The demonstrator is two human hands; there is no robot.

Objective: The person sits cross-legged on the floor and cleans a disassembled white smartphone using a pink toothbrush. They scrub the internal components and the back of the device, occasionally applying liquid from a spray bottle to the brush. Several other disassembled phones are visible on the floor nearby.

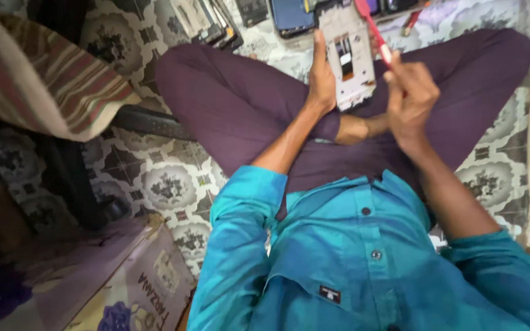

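Observation:
I sit cross-legged on a patterned tile floor in dark purple trousers and a teal shirt. My left hand [321, 76] grips the left edge of a flat grey-white panel [351, 55], likely an opened phone back, with a dark rectangular cutout. It is held upright above my lap. My right hand [409, 92] is closed around a red-and-white brush [373, 27], whose red head points up past the panel's top right corner. The brush's bristles are too blurred to make out.
Several dark phones and parts [292, 15] lie on the floor beyond my knees. A striped cloth [44, 73] hangs over dark furniture at left. A printed cardboard box [118, 282] sits at bottom left.

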